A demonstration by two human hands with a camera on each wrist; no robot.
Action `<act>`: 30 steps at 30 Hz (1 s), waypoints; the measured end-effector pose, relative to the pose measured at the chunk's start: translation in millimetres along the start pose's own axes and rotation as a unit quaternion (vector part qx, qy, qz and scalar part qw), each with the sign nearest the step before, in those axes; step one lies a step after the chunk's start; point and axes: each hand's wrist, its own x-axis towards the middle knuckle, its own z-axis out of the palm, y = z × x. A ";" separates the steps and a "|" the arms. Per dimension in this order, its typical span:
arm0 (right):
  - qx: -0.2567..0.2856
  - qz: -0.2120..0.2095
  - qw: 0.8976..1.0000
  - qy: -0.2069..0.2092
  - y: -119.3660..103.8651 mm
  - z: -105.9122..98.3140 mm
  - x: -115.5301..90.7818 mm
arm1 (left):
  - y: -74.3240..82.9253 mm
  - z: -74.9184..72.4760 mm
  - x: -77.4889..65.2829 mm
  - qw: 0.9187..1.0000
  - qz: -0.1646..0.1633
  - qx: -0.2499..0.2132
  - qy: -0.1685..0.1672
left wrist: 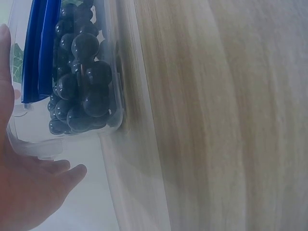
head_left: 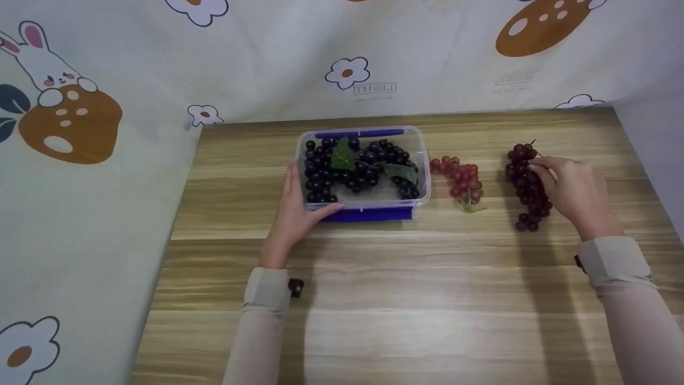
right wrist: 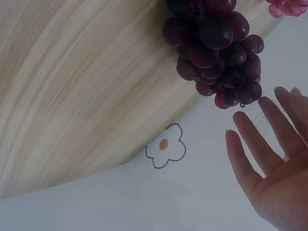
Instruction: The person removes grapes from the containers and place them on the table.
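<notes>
A clear plastic box (head_left: 420, 136) with blue strips along its long sides holds black grapes (head_left: 320, 176) and green leaves (head_left: 343, 156). My left hand (head_left: 294, 214) rests against the box's left front corner, fingers straight along the side and thumb across the front rim. In the left wrist view, the fingertips (left wrist: 77, 173) reach out past the box wall. Over to the right lies a bunch of dark red grapes (head_left: 526, 182). My right hand (head_left: 574, 187) pinches its upper end between thumb and forefinger; in the right wrist view the other fingers (right wrist: 255, 139) are extended beside the bunch.
A smaller bunch of pinkish-red grapes (head_left: 462, 179) with a pale green stem lies between the box and the dark red bunch. Everything stands on a wood-grain table (head_left: 406, 299). Behind it hangs a white cloth (head_left: 278, 64) printed with flowers and a rabbit.
</notes>
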 end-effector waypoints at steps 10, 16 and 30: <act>0.010 -0.015 0.999 0.037 -13.0 -1.5 -1.4 | -0.1 0.5 -0.4 1.000 0.014 -0.003 0.003; 0.018 -0.022 0.999 0.040 -26.1 -2.2 2.0 | -2.0 0.8 0.1 1.000 0.018 -0.004 0.005; 0.049 -0.038 0.998 0.027 -62.8 -0.9 15.2 | -0.6 0.1 -0.5 1.000 0.008 -0.005 -0.002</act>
